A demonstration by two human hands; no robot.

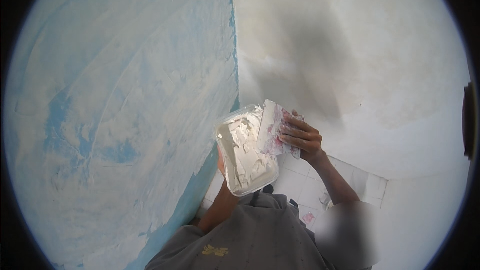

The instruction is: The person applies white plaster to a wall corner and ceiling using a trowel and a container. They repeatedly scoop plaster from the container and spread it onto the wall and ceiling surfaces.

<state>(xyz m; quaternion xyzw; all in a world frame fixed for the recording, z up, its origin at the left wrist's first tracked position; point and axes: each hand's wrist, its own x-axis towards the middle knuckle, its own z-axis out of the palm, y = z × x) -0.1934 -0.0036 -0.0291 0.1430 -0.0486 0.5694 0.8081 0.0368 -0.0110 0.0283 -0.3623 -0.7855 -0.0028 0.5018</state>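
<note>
Spreader held over a tub of white paste, close to the corner of two walls

The right hand is pinching a flat spreader, which is smeared with white and has pink marks. The fingers lie close together across its face; the thumb cannot be seen. The spreader is tilted and covers the upper right part of a clear plastic tub. Whether it touches the white paste inside, I cannot tell.

The left hand is at the left side of the tub, which hides most of it, so I cannot tell how its fingers stand.

On the left there is a blue wall, coated unevenly with white, with bare blue patches and a blue strip along its lower part. A white wall meets it at the corner, and a soft grey shadow falls there. Below are white floor tiles, partly hidden by the tub and by the person's grey shirt. A small pink-marked piece lies on the tiles, near the right arm. At the far right edge is a dark object, of unclear kind.
</note>
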